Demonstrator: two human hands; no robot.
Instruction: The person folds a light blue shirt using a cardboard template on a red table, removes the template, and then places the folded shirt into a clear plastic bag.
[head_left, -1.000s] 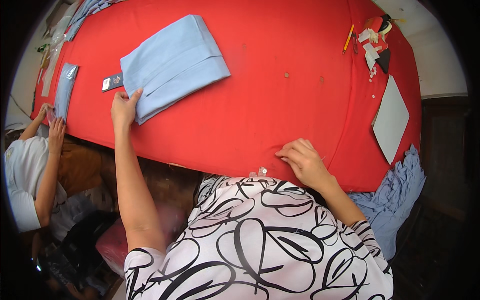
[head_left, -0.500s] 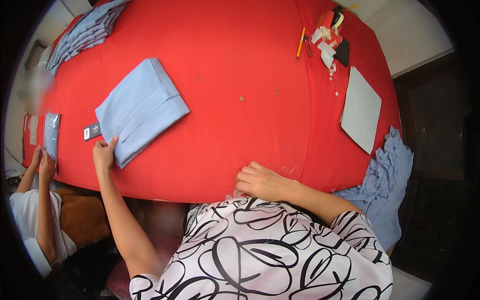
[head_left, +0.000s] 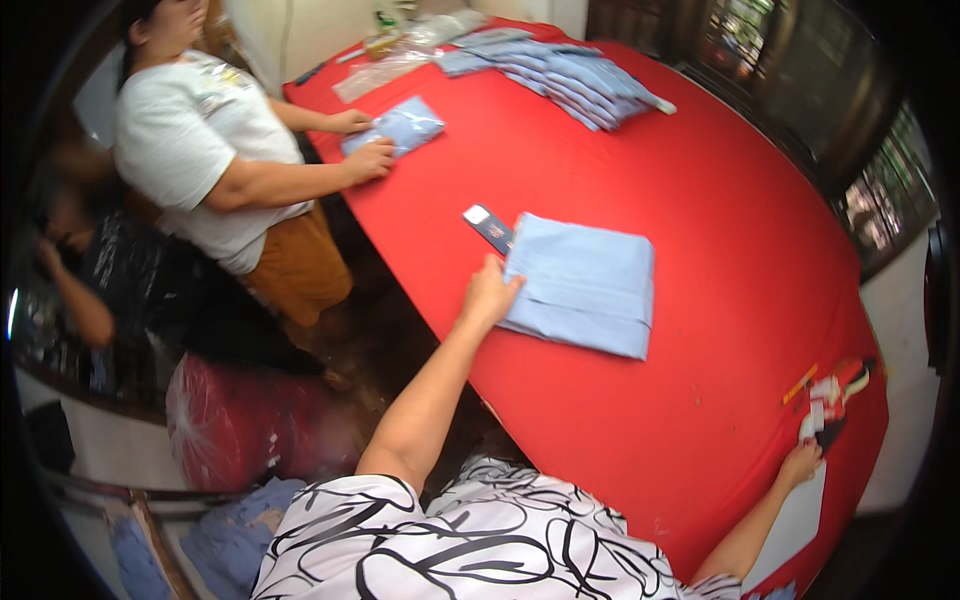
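A folded light-blue garment [head_left: 585,285] lies on the red-covered table, with a dark tag [head_left: 488,229] sticking out past its left edge. My left hand [head_left: 493,293] is closed on the left edge of this garment, thumb on top. Far to the right, my right hand [head_left: 800,463] is closed at the upper edge of a flat whitish board [head_left: 795,520]. Its fingertips are small and partly hidden. Just beyond that hand are a black flat item [head_left: 829,434] and some small white pieces.
A person [head_left: 205,150] at the table's left edge handles a plastic-wrapped blue garment [head_left: 412,125]. Stacked blue garments [head_left: 570,80] lie at the far side, near clear plastic bags [head_left: 390,72]. A yellow pencil [head_left: 799,384] lies at right. A plastic-wrapped red bundle [head_left: 235,415] stands behind left.
The view has swung left, bringing the other person fully in. My right hand has gone from near my body out to the whitish board. My left hand stays on the garment's edge.
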